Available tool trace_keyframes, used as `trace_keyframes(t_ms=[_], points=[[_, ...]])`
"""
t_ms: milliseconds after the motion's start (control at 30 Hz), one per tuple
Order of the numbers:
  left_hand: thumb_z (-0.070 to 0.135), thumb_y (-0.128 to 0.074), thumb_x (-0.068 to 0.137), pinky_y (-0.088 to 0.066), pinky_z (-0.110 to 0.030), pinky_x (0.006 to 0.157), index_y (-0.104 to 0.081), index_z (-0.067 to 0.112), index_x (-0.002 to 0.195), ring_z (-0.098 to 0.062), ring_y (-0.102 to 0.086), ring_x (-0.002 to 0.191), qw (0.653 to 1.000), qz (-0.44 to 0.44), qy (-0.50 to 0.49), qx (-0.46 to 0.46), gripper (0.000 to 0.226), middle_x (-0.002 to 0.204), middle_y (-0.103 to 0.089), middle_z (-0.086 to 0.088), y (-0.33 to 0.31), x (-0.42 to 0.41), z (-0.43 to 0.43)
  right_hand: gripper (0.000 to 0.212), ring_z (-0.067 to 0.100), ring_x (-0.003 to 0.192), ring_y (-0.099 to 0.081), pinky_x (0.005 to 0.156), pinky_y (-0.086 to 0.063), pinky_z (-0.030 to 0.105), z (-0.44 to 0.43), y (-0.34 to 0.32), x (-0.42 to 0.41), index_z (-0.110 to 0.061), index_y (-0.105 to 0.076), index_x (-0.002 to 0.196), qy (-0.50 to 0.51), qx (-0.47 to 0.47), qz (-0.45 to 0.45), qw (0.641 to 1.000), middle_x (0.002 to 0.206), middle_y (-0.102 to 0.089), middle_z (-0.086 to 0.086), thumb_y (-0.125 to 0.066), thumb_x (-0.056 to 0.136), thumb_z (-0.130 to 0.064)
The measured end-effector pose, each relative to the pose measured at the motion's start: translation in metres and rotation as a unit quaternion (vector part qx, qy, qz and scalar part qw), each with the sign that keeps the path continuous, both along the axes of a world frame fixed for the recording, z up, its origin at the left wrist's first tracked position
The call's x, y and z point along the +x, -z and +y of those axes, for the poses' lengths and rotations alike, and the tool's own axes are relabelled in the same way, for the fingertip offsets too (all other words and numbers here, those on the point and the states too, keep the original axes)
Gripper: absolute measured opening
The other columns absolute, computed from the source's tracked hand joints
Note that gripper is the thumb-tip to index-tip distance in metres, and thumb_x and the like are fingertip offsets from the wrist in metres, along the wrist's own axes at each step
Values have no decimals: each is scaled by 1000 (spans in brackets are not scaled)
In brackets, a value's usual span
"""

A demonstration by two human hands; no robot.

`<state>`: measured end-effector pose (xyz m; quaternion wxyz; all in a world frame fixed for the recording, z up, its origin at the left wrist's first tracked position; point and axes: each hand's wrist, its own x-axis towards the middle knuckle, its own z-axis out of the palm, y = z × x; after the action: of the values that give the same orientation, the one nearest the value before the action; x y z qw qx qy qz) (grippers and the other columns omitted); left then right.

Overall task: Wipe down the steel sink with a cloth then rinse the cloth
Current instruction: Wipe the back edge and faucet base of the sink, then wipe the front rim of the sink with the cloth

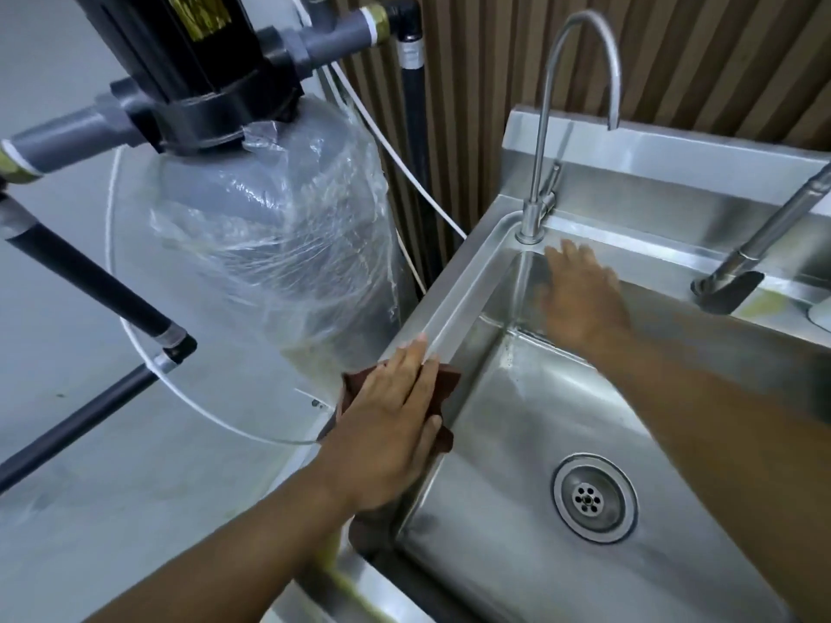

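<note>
Left hand (391,424) flat, pressing cloth (447,382) onto sink (449,317) rim beneath palm; unpinched, may slide off. Right hand (580,294) spread, empty.

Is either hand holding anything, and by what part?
Nothing is gripped. The left hand presses flat on the middle of the brown cloth on the sink rim; the right hand is empty.

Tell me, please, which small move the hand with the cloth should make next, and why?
Probably slide the left hand, with the brown cloth flat under its straight fingers, forward along the sink's left rim toward the gooseneck faucet. The cloth covers only the near part of that rim; bare steel runs ahead of the fingertips.
</note>
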<state>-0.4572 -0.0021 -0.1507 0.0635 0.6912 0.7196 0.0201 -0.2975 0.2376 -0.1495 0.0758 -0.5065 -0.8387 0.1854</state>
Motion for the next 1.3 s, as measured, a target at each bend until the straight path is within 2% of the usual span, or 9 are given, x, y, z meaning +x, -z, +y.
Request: trace_keyframes(t_ms=[67, 167, 300, 367, 633, 800, 1067, 1200, 1300], points=[[49, -15, 100, -1, -42, 125, -14, 9, 159, -25, 4, 155, 999, 21, -10, -26, 71, 168, 0, -10, 2, -5, 22, 49, 26, 146, -30, 116, -27, 37, -63, -9, -11, -10, -40, 149, 58, -66, 164, 983, 160, -34, 10, -43, 102, -20], [50, -19, 102, 5, -43, 125, 3, 11, 159, -20, 21, 152, 997, 37, 1, -65, 72, 166, 16, -5, 7, -9, 66, 39, 19, 124, -51, 97, -36, 26, -134, -15, -27, -19, -49, 143, 119, -232, 281, 924, 145, -53, 5, -38, 107, -29], [48, -41, 98, 8, -43, 124, 15, 9, 157, -19, 29, 149, 992, 56, 41, -107, 90, 164, 26, -6, 4, -19, 112, 51, 1, 135, -35, 104, -22, 15, -162, -7, -45, -29, -27, 157, 131, -336, 373, 855, 157, -31, -13, -34, 107, -42], [49, -41, 97, 10, -43, 124, 18, 9, 156, -19, 30, 149, 990, 64, 60, -110, 93, 164, 28, -6, 5, -22, 110, 51, -3, 127, -41, 99, -25, 10, -166, -7, -49, -32, -24, 157, 136, -357, 395, 835, 146, -36, -20, -33, 108, -42], [55, -10, 82, 11, -45, 123, 16, 12, 157, -19, 32, 148, 988, 13, 78, -135, 90, 163, 28, -4, -10, -32, -6, 60, 17, 142, -40, 107, -30, 22, -225, -2, -47, -30, -24, 158, 121, -396, 275, 868, 158, -38, -1, -36, 103, -50], [58, -11, 86, 18, -38, 120, 13, 14, 158, -14, 33, 147, 989, 9, 61, -132, 87, 163, 26, -1, -17, -23, -73, 87, 13, 136, -47, 115, -36, 37, -272, 3, -39, -41, -38, 151, 65, -479, 235, 843, 153, -47, -7, -34, 73, -78], [63, -9, 81, 17, -43, 121, 18, 15, 156, -16, 35, 146, 985, 8, 54, -164, 93, 163, 29, -1, -19, -24, -47, 53, 14, 114, -62, 108, -43, 38, -250, -25, -49, -27, -63, 126, 111, -488, 233, 834, 126, -66, -3, -36, 94, -59], [49, -33, 94, 16, -46, 121, 17, 15, 157, -15, 36, 145, 981, 5, 82, -177, 87, 162, 31, -1, -19, -31, -10, 44, 15, 111, -64, 106, -45, 36, -232, -33, -58, -22, -61, 128, 159, -464, 252, 834, 123, -67, 1, -36, 102, -48], [37, -27, 101, 19, -41, 121, 15, 15, 158, -12, 34, 145, 975, -39, 126, -181, 74, 161, 30, 0, -19, -43, 6, 38, 20, 108, -65, 104, -47, 38, -228, -36, -64, -14, -67, 115, 194, -430, 257, 844, 114, -70, 4, -37, 104, -35]])
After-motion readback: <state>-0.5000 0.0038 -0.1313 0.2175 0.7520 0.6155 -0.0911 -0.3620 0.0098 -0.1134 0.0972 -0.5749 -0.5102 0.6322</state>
